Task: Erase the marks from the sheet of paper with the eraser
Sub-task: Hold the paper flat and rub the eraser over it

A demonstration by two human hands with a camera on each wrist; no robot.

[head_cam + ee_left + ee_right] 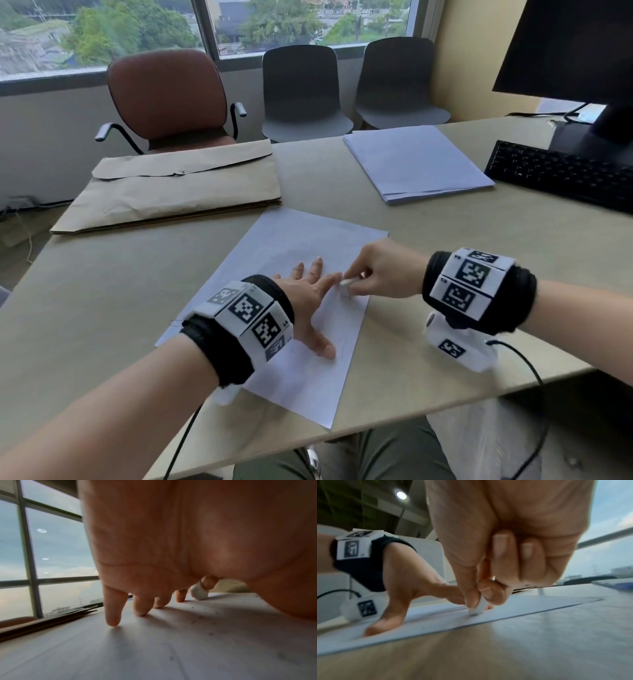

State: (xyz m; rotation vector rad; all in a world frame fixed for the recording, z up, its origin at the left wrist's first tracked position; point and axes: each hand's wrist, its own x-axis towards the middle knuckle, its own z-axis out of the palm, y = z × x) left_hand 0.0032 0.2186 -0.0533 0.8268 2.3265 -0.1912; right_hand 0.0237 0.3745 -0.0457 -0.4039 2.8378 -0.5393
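A white sheet of paper (291,236) lies slanted on the table in front of me, with faint pencil marks near its right edge. My left hand (310,294) lies flat on the sheet, fingers spread and straight, pressing it down; the fingertips (112,622) touch the paper. My right hand (373,270) pinches a small white eraser (346,283) between thumb and fingers. The eraser (476,608) stands with its lower end on the paper, just beside my left index finger. It shows as a white block (199,593) past my left fingers. Dark crumbs are scattered on the sheet (205,622).
A brown envelope (178,188) lies at the back left of the table (102,291), a stack of white paper (418,164) at the back right. A black keyboard (561,174) and monitor (568,51) stand at the far right. Three chairs stand behind the table.
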